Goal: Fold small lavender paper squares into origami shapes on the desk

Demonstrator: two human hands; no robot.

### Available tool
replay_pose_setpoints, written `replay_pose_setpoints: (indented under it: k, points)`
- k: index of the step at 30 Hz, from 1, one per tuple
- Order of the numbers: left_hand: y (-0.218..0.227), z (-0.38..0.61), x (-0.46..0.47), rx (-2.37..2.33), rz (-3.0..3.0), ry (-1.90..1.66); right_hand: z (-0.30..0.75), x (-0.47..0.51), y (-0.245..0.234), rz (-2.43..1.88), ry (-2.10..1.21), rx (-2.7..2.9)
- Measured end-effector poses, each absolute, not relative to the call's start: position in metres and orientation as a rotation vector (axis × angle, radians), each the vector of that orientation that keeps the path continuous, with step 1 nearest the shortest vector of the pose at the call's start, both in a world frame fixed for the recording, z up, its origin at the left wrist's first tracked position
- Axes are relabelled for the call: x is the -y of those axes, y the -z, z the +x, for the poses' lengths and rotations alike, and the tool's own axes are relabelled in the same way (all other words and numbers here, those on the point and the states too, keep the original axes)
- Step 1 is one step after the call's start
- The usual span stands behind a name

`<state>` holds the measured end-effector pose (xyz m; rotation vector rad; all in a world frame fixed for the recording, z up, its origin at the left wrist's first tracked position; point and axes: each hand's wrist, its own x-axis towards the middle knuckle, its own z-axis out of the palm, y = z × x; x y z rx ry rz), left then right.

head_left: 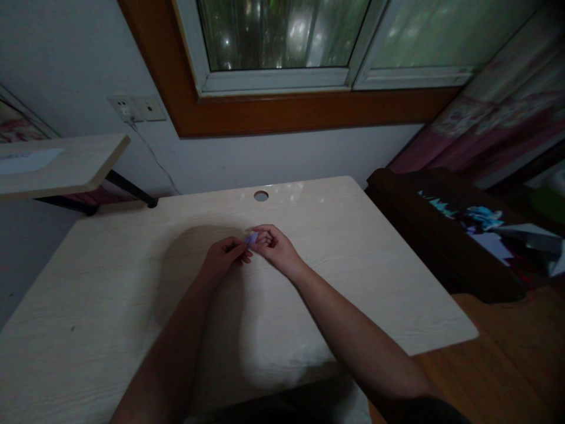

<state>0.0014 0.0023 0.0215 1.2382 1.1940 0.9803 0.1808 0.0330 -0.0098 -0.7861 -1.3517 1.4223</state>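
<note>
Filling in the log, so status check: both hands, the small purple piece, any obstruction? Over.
Left hand pinching small purple piece. Right hand at its other side, grip unclear. Piece between hands; nothing seen blocking them.

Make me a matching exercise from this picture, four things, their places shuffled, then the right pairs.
1. Small purple piece
2. Wall sockets
3. Round hole
4. Wooden floor

A. Left of the window
B. Picture's lower right corner
C. At the fingers
D. Near the far edge of the desk

Pairs: 1-C, 2-A, 3-D, 4-B
</note>
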Motion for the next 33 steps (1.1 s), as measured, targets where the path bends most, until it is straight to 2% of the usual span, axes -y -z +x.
replay_pose_setpoints:
  k: [13, 33]
  points:
    - [-0.0195, 0.0000, -0.0039, -1.234, 1.315, -0.799, 0.1806, -0.0322, 0.0078, -0.819, -1.423, 1.291]
    - [-0.0187, 0.0051, -0.0031, -1.232, 1.314, -0.809, 0.1808, -0.0329, 0.0056, -0.816, -1.461, 1.257]
